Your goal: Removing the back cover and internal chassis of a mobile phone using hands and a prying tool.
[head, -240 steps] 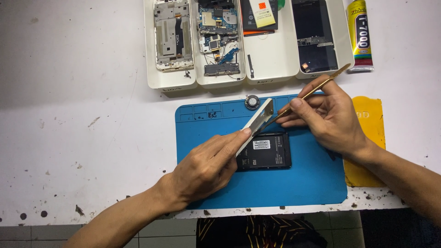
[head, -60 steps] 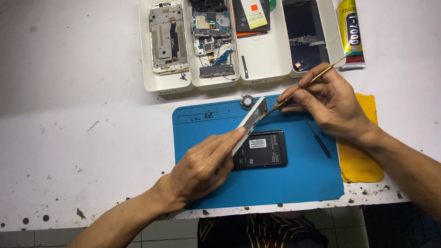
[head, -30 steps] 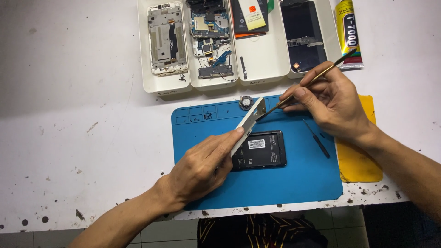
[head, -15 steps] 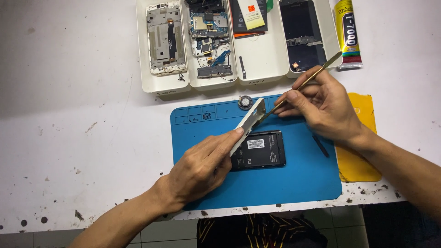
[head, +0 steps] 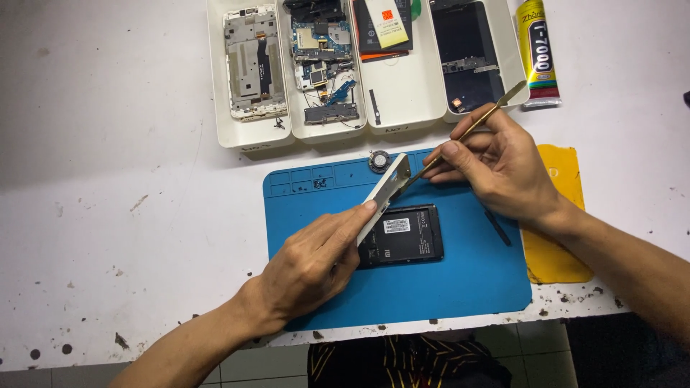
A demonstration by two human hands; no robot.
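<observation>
My left hand point(head: 313, 262) grips a white phone frame point(head: 386, 192), held tilted on its edge above a blue work mat point(head: 460, 280). My right hand point(head: 499, 172) holds a thin brass-coloured pry tool point(head: 481, 118) like a pen, its tip touching the upper end of the frame. A black phone battery point(head: 402, 237) lies flat on the mat just right of my left hand's fingers. A small round speaker part point(head: 379, 161) sits at the mat's top edge, next to the frame's tip.
Several white trays point(head: 402, 108) at the back hold a phone chassis point(head: 253, 61), circuit boards point(head: 321, 54) and a dark screen panel point(head: 463, 54). A glue tube point(head: 537, 50) lies to their right. A yellow cloth point(head: 553, 215) and a black stylus point(head: 497, 228) lie under my right wrist.
The view has drifted slightly. My right hand has shifted the pry tool a little along the upper end of the frame. My left hand keeps the frame in the same tilt.
</observation>
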